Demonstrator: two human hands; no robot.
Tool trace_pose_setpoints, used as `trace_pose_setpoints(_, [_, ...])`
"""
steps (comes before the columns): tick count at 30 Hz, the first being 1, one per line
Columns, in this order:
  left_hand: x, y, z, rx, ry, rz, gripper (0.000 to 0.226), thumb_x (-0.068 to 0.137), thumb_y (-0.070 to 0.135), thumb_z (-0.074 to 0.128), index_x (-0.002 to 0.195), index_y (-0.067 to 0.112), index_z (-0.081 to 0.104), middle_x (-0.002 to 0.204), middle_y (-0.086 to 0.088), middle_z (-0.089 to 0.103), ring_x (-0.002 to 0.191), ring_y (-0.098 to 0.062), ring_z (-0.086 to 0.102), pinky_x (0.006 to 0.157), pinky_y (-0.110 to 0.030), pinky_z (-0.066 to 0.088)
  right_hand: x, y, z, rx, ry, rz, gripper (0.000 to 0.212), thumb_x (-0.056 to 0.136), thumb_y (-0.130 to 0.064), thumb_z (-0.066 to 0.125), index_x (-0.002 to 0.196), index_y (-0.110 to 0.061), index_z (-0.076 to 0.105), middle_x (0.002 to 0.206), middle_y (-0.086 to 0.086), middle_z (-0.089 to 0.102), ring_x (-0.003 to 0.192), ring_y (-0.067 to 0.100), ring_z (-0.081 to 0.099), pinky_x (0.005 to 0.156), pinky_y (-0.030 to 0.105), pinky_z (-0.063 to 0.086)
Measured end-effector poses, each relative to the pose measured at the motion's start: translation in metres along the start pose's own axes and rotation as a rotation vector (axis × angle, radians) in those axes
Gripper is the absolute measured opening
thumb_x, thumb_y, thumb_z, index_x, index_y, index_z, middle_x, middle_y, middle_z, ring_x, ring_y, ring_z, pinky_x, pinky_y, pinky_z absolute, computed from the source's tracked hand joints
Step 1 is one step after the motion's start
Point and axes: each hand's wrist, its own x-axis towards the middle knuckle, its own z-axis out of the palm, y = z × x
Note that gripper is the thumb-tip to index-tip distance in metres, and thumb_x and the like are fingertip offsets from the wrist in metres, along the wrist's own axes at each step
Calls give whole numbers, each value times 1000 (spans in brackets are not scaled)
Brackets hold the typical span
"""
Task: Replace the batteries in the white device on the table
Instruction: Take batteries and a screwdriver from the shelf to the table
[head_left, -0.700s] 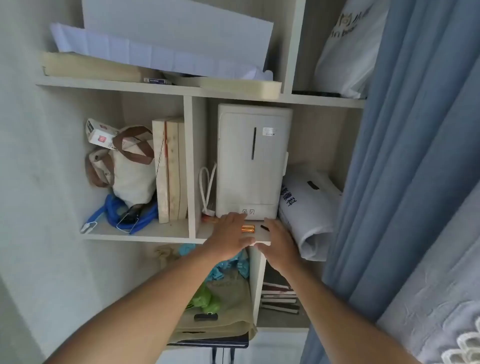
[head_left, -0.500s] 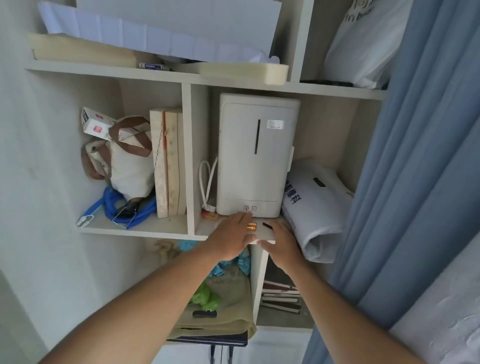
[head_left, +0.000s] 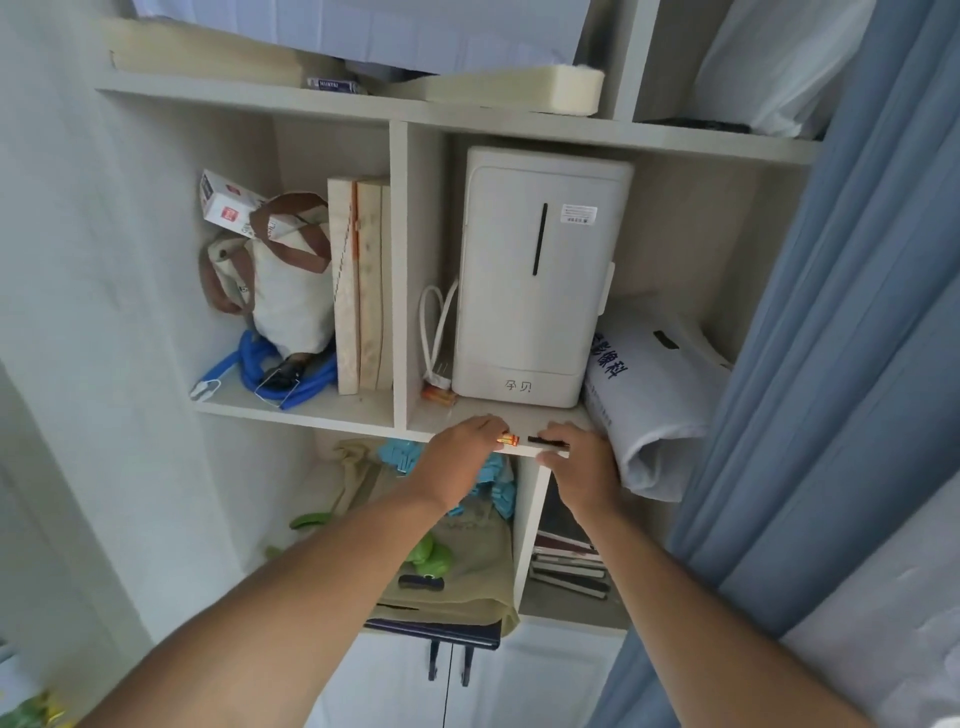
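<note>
Pale wooden shelf unit (head_left: 358, 415) beside blue curtain (head_left: 852, 312), tall white boxy appliance (head_left: 535, 280) upright in middle compartment, left hand (head_left: 457, 460) pinching small orange-gold battery (head_left: 508, 440) at shelf edge, right hand (head_left: 582, 467) gripping flat white device (head_left: 540, 448) just beside it, another orange battery (head_left: 439, 396) lying near appliance's base.

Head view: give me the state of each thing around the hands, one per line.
left hand: on the shelf edge, fingers at an orange battery
right hand: gripping the shelf edge by a thin black item
second orange battery: lying loose on the shelf
white appliance: upright, closed
</note>
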Motion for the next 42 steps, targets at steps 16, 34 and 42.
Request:
trace_pose_setpoints(16, [-177,-82,-132,-706,400,-806,10,92,6,69,98,13,72,82,-8,72,66,-23,73,62,-34,63,-70,-170,117,432,-415,-6,26,83,-10,77,71,-33,74,69,-1,74,60,12,61,73,41,58])
trace_pose_setpoints(34, [-616,-189,-308,-486,899,-1370,10,90,2,69,88,10,74,72,-10,72,64,-26,74,69,-44,64,-366,-454,413,653,-1099,-100,25,82,-5,78,66,-25,75,59,-4,68,50,14,54,53,27,46])
trace_pose_setpoints(42, [-728,-263,-342,-463,931,-1469,10,90,8,71,99,5,73,80,-12,76,71,-26,78,68,-43,65,-445,-532,518,619,-1125,-104,9,85,-8,76,94,-9,78,75,7,74,53,11,60,50,17,51])
